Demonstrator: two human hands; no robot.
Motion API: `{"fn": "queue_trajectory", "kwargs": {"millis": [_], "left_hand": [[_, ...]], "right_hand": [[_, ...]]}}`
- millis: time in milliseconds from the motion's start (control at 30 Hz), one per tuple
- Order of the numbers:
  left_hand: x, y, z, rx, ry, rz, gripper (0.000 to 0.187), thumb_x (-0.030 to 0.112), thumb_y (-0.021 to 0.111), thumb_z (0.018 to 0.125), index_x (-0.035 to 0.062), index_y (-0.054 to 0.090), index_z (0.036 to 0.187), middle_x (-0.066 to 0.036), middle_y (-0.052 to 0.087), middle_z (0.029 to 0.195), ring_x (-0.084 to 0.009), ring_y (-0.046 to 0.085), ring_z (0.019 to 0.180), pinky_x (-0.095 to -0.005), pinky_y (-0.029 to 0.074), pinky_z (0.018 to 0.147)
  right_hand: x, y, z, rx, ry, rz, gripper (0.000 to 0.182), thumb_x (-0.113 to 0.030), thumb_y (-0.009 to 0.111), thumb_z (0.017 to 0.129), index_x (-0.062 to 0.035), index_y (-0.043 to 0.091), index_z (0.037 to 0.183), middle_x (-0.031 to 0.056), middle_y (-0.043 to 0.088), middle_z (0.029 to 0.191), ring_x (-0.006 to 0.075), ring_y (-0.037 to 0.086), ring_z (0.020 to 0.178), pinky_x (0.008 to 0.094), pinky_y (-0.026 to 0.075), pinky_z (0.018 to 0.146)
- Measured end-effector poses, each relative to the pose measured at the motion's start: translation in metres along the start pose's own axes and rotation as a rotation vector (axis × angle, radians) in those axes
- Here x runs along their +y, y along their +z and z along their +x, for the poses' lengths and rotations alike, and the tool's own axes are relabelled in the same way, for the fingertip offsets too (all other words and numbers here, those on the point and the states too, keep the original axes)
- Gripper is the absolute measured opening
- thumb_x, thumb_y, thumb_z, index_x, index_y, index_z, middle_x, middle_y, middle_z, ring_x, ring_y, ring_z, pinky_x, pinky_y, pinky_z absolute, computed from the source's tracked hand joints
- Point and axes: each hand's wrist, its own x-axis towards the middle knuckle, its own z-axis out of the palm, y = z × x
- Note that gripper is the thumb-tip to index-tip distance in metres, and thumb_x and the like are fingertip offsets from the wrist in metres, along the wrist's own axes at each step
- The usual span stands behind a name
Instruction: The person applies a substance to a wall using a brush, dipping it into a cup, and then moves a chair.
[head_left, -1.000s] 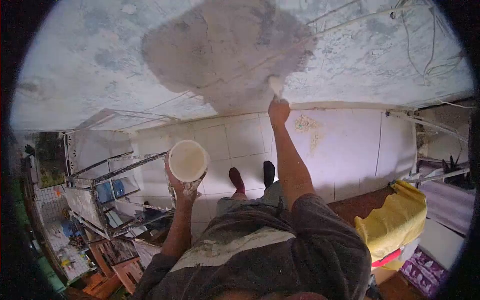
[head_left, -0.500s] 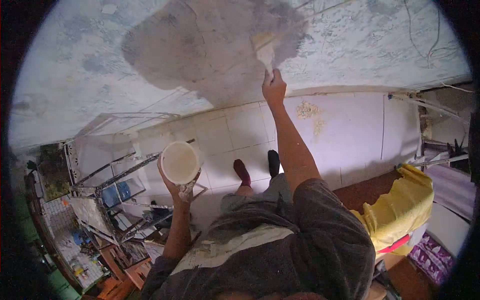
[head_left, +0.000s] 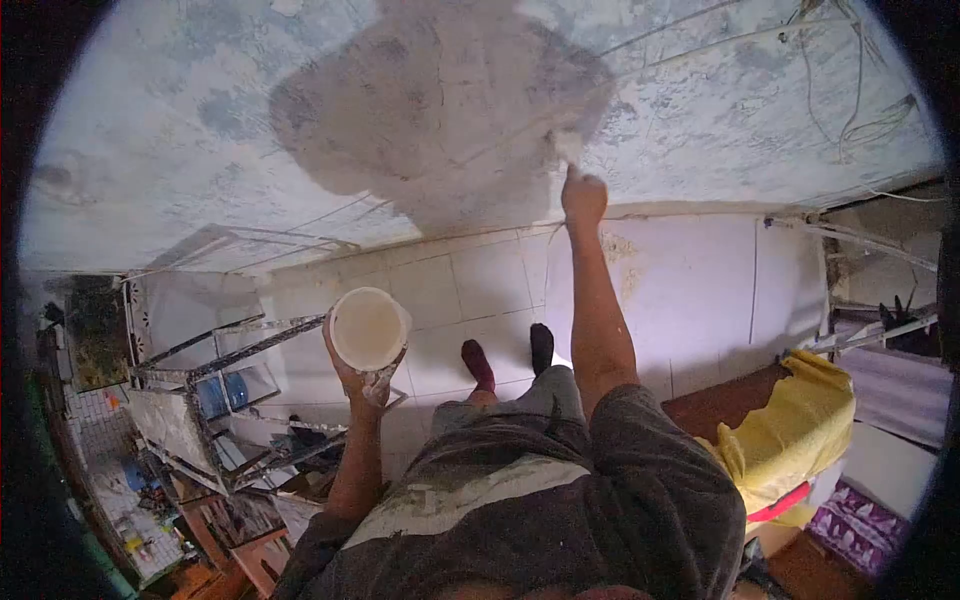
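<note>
In the head view, looks down past a dark, smeared shirt (head_left: 520, 535) to both hands. Grips a pale round tub (head_left: 370, 328) with the left hand (head_left: 367, 385), wrapping thumb and fingers about its sides and holding it out to the left of the feet, above the tiled floor (head_left: 490, 268). Tips its wide mouth toward the camera; cannot make out the depth of any contents. Bears whitish smears on the fingers of that hand. Reaches forward with the right hand (head_left: 584, 200), closed round the handle of a pale brush (head_left: 567, 148), and points the bristle end at the wall (head_left: 700, 125), by the lower right edge of a darker patch (head_left: 440, 100). Cannot tell bristle contact for certain, owing to blur at the tip. Stands with feet apart, in one dark red sock (head_left: 480, 368) and one black sock (head_left: 541, 350). Has a stained metal frame (head_left: 262, 345) to the left, and to the right, beyond the right arm, a rumpled yellow cloth (head_left: 790, 430) near a purple patterned fabric (head_left: 852, 530).
</note>
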Motion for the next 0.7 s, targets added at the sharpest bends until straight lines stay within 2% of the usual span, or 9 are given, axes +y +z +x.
{"fn": "queue_trajectory", "kwargs": {"millis": [100, 167, 233, 300, 400, 467, 533, 633, 700], "left_hand": [[0.002, 0.001, 0.002, 0.028, -0.033, -0.124, 0.099, 0.003, 0.081, 0.054, 0.0090, 0.023, 0.134, -0.011, 0.040, 0.127, -0.0250, 0.047, 0.113, -0.0401, 0.046, 0.092], [-0.001, 0.001, 0.002, 0.038, -0.053, -0.085, 0.098, 0.003, 0.081, 0.054, 0.0090, 0.024, 0.134, -0.011, 0.040, 0.127, -0.0251, 0.046, 0.113, -0.0404, 0.046, 0.093], [-0.005, -0.001, 0.001, 0.033, -0.059, -0.040, 0.098, 0.002, 0.081, 0.054, 0.0090, 0.024, 0.134, -0.011, 0.040, 0.127, -0.0252, 0.046, 0.113, -0.0406, 0.046, 0.093], [-0.009, -0.002, 0.003, 0.016, 0.042, 0.063, 0.098, 0.003, 0.081, 0.054, 0.0102, 0.025, 0.134, -0.011, 0.040, 0.127, -0.0251, 0.046, 0.113, -0.0406, 0.046, 0.092], [-0.008, -0.002, 0.000, 0.021, 0.039, 0.118, 0.100, 0.003, 0.082, 0.052, 0.0110, 0.025, 0.134, -0.010, 0.040, 0.127, -0.0248, 0.046, 0.113, -0.0398, 0.047, 0.092], [0.000, 0.000, 0.000, 0.023, 0.007, 0.079, 0.100, 0.003, 0.082, 0.052, 0.0109, 0.025, 0.134, -0.010, 0.040, 0.126, -0.0246, 0.046, 0.113, -0.0394, 0.046, 0.092], [0.005, -0.004, -0.002, 0.033, -0.029, 0.039, 0.100, 0.003, 0.082, 0.052, 0.0109, 0.025, 0.134, -0.010, 0.040, 0.126, -0.0244, 0.046, 0.113, -0.0389, 0.046, 0.092], [0.004, -0.007, -0.003, 0.012, 0.031, 0.065, 0.101, 0.003, 0.082, 0.052, 0.0107, 0.025, 0.134, -0.010, 0.040, 0.126, -0.0246, 0.046, 0.113, -0.0389, 0.046, 0.093], [-0.001, -0.007, -0.003, 0.055, -0.060, -0.087, 0.102, 0.004, 0.082, 0.051, 0.0108, 0.024, 0.135, -0.010, 0.040, 0.125, -0.0247, 0.046, 0.113, -0.0386, 0.046, 0.093]], "right_hand": [[-0.052, -0.068, -0.009, 0.036, -0.019, 0.115, 0.044, -0.036, 0.053, 0.085, 0.0046, 0.058, 0.068, 0.0259, 0.057, 0.070, 0.0398, 0.058, 0.069, 0.0458, 0.043, 0.063], [-0.079, -0.098, -0.017, 0.147, -0.113, 0.383, 0.039, -0.030, 0.054, 0.086, 0.0041, 0.055, 0.069, 0.0241, 0.055, 0.067, 0.0386, 0.055, 0.063, 0.0438, 0.041, 0.059], [-0.073, -0.085, -0.006, 0.159, -0.181, 0.471, 0.035, -0.028, 0.054, 0.086, 0.0035, 0.054, 0.072, 0.0234, 0.054, 0.066, 0.0380, 0.054, 0.062, 0.0426, 0.041, 0.058], [-0.064, -0.062, 0.009, 0.183, -0.248, 0.569, 0.031, -0.026, 0.054, 0.086, 0.0029, 0.054, 0.075, 0.0227, 0.053, 0.064, 0.0374, 0.053, 0.061, 0.0415, 0.041, 0.058], [-0.020, 0.001, 0.005, 0.147, -0.297, 0.422, 0.027, -0.025, 0.054, 0.086, 0.0012, 0.054, 0.080, 0.0235, 0.055, 0.067, 0.0386, 0.056, 0.065, 0.0420, 0.043, 0.059], [0.010, 0.034, -0.007, 0.005, -0.128, 0.326, 0.028, -0.027, 0.052, 0.087, 0.0001, 0.055, 0.081, 0.0246, 0.058, 0.074, 0.0402, 0.058, 0.073, 0.0448, 0.044, 0.061], [0.039, 0.055, -0.022, -0.074, -0.035, 0.178, 0.034, -0.032, 0.049, 0.087, 0.0008, 0.056, 0.081, 0.0268, 0.059, 0.080, 0.0425, 0.058, 0.079, 0.0487, 0.044, 0.067], [0.095, 0.084, -0.033, -0.220, -0.041, -0.137, 0.045, -0.039, 0.044, 0.087, 0.0035, 0.060, 0.085, 0.0284, 0.059, 0.083, 0.0428, 0.058, 0.083, 0.0481, 0.045, 0.075], [0.120, 0.091, -0.022, -0.258, -0.074, -0.264, 0.049, -0.041, 0.042, 0.087, 0.0047, 0.061, 0.087, 0.0284, 0.060, 0.084, 0.0427, 0.058, 0.085, 0.0471, 0.046, 0.078]]}}
